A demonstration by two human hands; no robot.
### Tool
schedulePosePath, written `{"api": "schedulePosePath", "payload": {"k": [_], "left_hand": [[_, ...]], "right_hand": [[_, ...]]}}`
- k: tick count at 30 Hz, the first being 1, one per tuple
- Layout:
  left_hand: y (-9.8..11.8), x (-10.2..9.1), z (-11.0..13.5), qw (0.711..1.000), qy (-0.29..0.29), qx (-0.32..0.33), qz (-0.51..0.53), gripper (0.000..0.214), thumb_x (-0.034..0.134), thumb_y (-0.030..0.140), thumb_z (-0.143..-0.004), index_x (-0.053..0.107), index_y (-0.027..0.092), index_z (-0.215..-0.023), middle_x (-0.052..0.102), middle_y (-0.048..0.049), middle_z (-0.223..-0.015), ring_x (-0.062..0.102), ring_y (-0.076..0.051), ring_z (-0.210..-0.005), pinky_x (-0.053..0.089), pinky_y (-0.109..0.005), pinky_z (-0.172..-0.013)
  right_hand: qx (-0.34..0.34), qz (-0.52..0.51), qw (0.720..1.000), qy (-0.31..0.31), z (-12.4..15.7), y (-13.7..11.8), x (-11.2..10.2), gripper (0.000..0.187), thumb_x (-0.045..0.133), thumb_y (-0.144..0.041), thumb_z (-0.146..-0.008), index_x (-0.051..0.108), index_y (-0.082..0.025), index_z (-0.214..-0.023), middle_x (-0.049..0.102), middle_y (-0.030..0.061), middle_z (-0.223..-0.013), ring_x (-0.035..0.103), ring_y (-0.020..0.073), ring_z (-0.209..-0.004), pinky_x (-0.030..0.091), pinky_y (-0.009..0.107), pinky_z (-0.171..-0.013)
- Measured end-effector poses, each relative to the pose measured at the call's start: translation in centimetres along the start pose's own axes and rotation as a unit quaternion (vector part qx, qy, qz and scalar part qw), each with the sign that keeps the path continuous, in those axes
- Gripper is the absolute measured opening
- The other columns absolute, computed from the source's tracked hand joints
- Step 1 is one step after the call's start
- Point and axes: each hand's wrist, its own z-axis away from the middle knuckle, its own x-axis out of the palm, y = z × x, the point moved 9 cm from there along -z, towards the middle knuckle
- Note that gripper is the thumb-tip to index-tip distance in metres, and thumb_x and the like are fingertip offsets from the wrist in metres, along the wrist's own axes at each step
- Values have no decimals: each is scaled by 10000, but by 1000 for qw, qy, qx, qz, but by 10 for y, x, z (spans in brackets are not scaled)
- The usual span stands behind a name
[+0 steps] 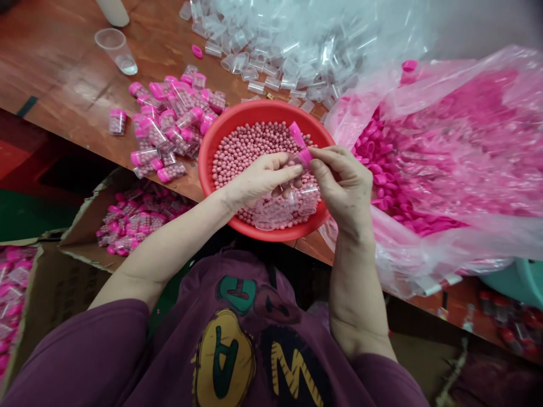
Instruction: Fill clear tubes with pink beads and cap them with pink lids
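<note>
A clear tube [294,161] with a pink cap [304,156] at one end is held just above the bowl [203,161], toward its right side. The cap's flap [296,134] stands open, pointing up and away from the person. The left hand [263,175] pinches the tube between thumb and fingers, which hide much of it; how full it is cannot be told. The right hand [345,183] pinches the cap between thumb and forefinger, its other fingers curled in.

The red bowl holds pink beads [241,147], with loose clear tubes [271,213] lying on them at the near side. It stands on the brown counter [59,68].

Left of the bowl is a heap of bead-filled jars [169,121] with pink lids, some against its rim; a single jar [117,122] lies apart, farther left. Beyond them are a plastic cup [116,51] and part of a white container [113,10]. Behind the bowl spreads a pile of empty tubes [271,56]. On its right, an open plastic bag [441,249] is full of pink caps [377,158]. Below the counter's edge, on the left, a carton [87,223] contains more filled jars [131,220].
</note>
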Motion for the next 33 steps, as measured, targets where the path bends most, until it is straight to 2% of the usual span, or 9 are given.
{"api": "schedulePosePath", "payload": {"k": [4,7,14,19,22,24,28,30,33], "left_hand": [[-1,1,-1,1000,4,3,8,195,884,276,-1066,739,157,-1012,692,17,-785,514,-49,-564,334,-194,-534],[-1,1,-1,1000,18,6,-5,115,767,181,-1123,750,150,-1014,662,22,-782,494,-50,-578,338,-193,-549],[-7,-3,0,998,65,-18,12,181,819,189,-1105,712,158,-962,589,52,-764,465,-41,-572,309,-189,-543],[-7,-1,1,997,60,-25,32,349,956,337,-1025,671,171,-911,555,67,-708,399,-37,-526,250,-212,-508],[-5,2,2,999,30,-25,28,354,964,374,-1002,685,175,-908,604,37,-714,438,-55,-540,270,-221,-511],[-6,9,3,999,-19,-34,20,346,960,400,-979,715,170,-897,648,3,-733,456,-65,-550,257,-230,-507],[-11,23,4,991,-115,-64,10,378,986,443,-924,741,164,-852,674,-36,-731,479,-88,-544,242,-261,-486],[-9,17,1,994,-79,-59,39,325,968,396,-946,746,167,-883,672,-32,-758,548,-107,-593,276,-253,-487],[-1,3,-5,995,-3,-30,90,207,885,310,-1028,754,167,-954,642,-7,-778,594,-102,-653,354,-217,-519]], "right_hand": [[-15,8,1000,-15,0,-11,-5,190,806,-325,-1083,926,-414,-1200,845,37,-1128,804,287,-1029,718,553,-968],[-35,24,999,-19,1,-14,-1,191,805,-283,-1070,927,-381,-1180,850,31,-1112,814,266,-1015,715,509,-936],[-63,88,992,59,25,-6,18,303,611,-374,-1163,863,-315,-1320,825,99,-1157,806,303,-1104,699,550,-1064],[-60,119,986,95,38,-13,22,362,553,-381,-1170,849,-310,-1366,827,116,-1227,804,319,-1204,696,573,-1104],[-12,35,993,109,31,-6,13,312,628,-493,-1164,884,-319,-1202,829,85,-1126,814,296,-1110,704,539,-1080],[73,-82,987,115,19,14,10,380,671,-637,-1132,875,-317,-1124,810,58,-1001,812,264,-966,728,492,-994],[242,-287,927,-27,-2,49,44,706,644,-920,-996,830,-276,-1215,837,92,-993,827,287,-861,760,480,-800],[228,-287,928,-63,-9,44,50,742,570,-965,-1007,817,-296,-1213,821,90,-967,851,316,-930,764,504,-823],[134,-239,962,8,-8,23,35,566,631,-878,-1068,817,-360,-1202,776,37,-939,865,305,-1121,731,529,-1088]]}}
